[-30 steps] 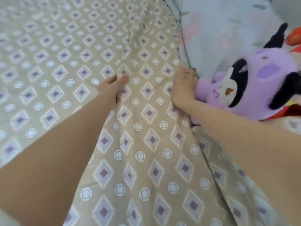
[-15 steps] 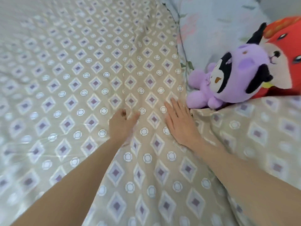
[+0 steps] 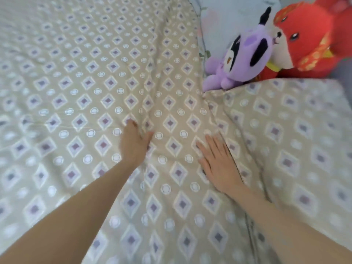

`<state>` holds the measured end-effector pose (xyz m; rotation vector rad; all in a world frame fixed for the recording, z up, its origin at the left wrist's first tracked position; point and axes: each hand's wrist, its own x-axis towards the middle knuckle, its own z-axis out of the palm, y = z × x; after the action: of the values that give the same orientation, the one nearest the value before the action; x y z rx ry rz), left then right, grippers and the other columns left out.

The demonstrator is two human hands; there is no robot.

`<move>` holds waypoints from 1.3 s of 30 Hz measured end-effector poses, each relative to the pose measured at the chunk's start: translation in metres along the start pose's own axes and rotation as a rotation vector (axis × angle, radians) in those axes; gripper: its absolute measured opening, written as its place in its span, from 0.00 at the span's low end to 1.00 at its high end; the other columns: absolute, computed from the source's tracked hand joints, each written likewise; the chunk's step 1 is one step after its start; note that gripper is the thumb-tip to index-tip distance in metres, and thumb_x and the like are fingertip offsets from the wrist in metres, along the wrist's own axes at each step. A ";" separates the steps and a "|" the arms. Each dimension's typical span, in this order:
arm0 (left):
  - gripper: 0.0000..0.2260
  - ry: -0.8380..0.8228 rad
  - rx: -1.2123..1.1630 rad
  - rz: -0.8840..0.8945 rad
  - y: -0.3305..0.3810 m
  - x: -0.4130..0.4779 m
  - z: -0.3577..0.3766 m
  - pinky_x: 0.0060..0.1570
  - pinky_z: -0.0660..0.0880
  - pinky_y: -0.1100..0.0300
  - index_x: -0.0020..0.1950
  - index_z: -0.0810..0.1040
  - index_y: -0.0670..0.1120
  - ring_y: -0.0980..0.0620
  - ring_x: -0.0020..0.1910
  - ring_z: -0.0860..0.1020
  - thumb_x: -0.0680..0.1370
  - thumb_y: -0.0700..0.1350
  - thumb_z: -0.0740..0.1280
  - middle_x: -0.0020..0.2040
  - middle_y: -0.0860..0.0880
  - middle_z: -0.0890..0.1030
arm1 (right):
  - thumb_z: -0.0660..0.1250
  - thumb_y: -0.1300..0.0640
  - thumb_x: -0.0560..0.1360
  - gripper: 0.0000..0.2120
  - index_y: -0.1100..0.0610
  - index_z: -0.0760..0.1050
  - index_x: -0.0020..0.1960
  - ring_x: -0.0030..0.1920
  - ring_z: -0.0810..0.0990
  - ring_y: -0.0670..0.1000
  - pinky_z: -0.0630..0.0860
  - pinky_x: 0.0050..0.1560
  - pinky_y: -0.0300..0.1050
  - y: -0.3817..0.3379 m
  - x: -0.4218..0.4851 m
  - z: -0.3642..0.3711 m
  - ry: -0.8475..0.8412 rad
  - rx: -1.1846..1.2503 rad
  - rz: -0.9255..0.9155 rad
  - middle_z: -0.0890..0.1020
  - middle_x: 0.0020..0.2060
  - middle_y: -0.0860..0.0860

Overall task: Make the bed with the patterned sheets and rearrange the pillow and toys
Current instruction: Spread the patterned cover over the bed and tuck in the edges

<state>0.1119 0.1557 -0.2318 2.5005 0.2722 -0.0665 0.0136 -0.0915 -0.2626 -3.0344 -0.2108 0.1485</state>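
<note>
On one patterned sheet (image 3: 76,73), the left hand (image 3: 133,145) pinches a fold, the right hand (image 3: 219,164) lies spread flat, near two plush toys (image 3: 245,60).

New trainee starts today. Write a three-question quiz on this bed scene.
1. True or false: the right hand lies flat on the sheet.
2. The toy nearest that hand is: A purple, B green, C yellow.
3. Fill in: the sheet shows diamonds and ____.
Key: 1 true; 2 A; 3 circles.
</note>
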 end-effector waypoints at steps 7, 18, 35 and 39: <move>0.22 -0.204 0.511 0.881 -0.024 -0.138 0.007 0.68 0.53 0.32 0.75 0.64 0.53 0.43 0.76 0.52 0.81 0.53 0.50 0.76 0.45 0.62 | 0.42 0.37 0.80 0.27 0.42 0.46 0.78 0.77 0.45 0.59 0.45 0.74 0.59 -0.013 -0.100 0.007 -0.082 -0.017 -0.044 0.49 0.78 0.52; 0.55 -0.507 0.759 0.535 -0.056 -0.310 -0.047 0.69 0.55 0.41 0.76 0.61 0.49 0.42 0.68 0.70 0.55 0.75 0.69 0.71 0.41 0.68 | 0.58 0.23 0.64 0.56 0.42 0.19 0.69 0.69 0.21 0.59 0.30 0.70 0.62 -0.030 -0.243 -0.019 -0.575 -0.037 -0.099 0.21 0.69 0.53; 0.19 -0.551 0.311 0.261 -0.001 -0.347 -0.194 0.62 0.67 0.56 0.72 0.65 0.56 0.52 0.68 0.68 0.81 0.48 0.57 0.70 0.53 0.69 | 0.56 0.55 0.78 0.23 0.51 0.61 0.74 0.70 0.65 0.55 0.55 0.72 0.59 -0.157 -0.284 -0.192 -0.535 0.057 0.233 0.72 0.65 0.53; 0.17 -0.478 0.212 0.268 0.012 -0.351 -0.278 0.57 0.70 0.58 0.70 0.68 0.55 0.52 0.61 0.74 0.80 0.47 0.59 0.65 0.53 0.75 | 0.55 0.53 0.80 0.21 0.50 0.63 0.73 0.65 0.71 0.54 0.66 0.64 0.51 -0.195 -0.295 -0.263 -0.376 0.134 0.228 0.74 0.64 0.51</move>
<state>-0.2327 0.2468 0.0387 2.6089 -0.2800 -0.5989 -0.2758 0.0354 0.0441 -2.8605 0.1172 0.7200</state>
